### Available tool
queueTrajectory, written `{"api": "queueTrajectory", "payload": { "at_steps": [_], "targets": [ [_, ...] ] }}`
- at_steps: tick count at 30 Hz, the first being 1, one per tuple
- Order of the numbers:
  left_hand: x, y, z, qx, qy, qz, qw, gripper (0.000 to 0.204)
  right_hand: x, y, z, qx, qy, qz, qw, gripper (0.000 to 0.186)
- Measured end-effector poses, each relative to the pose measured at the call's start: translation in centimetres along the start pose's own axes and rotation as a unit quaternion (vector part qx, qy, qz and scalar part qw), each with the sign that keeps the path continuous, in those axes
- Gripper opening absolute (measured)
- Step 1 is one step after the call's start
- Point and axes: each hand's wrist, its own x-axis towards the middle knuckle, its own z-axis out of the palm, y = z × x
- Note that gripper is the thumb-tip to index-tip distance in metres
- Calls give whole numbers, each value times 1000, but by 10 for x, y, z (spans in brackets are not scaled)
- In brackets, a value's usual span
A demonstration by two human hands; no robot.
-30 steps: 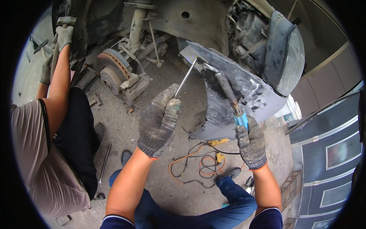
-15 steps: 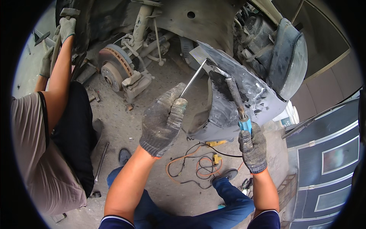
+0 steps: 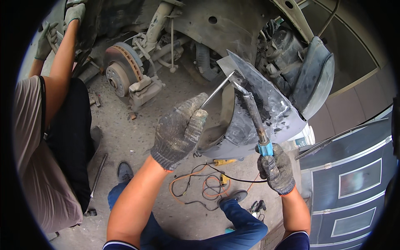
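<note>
My left hand [image 3: 179, 129], in a dirty grey knit glove, is closed round a slim metal rod [image 3: 217, 89] whose handle end is hidden in the glove. The rod's tip meets a dark patch near the upper corner of a scuffed grey plastic car bumper [image 3: 266, 121]. In my right hand [image 3: 278, 168], gloved too, is a soldering iron [image 3: 255, 114] with a blue collar and a long sooty barrel. Its bent tip lies at the bumper's blackened area, just below the rod's tip. A thin metallic-looking sheet [image 3: 225, 64] sticks out at that corner.
A brake disc [image 3: 121, 68] and strut stand ahead on the left. At left, a co-worker's gloved hands [image 3: 75, 13] work by the car body. Orange and black cables [image 3: 204, 183] lie on the floor. A white bucket [image 3: 306, 136] stands behind the bumper; a long wrench [image 3: 98, 175] lies left.
The view has shifted slightly. The soldering iron's tip has drawn a little down from the rod's tip. The co-worker's hands have moved, and the hammer there is now mostly out of view.
</note>
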Motion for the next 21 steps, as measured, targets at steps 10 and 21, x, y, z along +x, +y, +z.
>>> {"api": "queueTrajectory", "payload": {
  "at_steps": [10,21],
  "targets": [
    [0,3,1,-33,-7,-26,999,35,4,-4,-7,6,1,26,1000,29],
    [0,0,3,-33,3,-13,999,34,9,-15,-7,-7,-4,24,1000,26]
  ]
}}
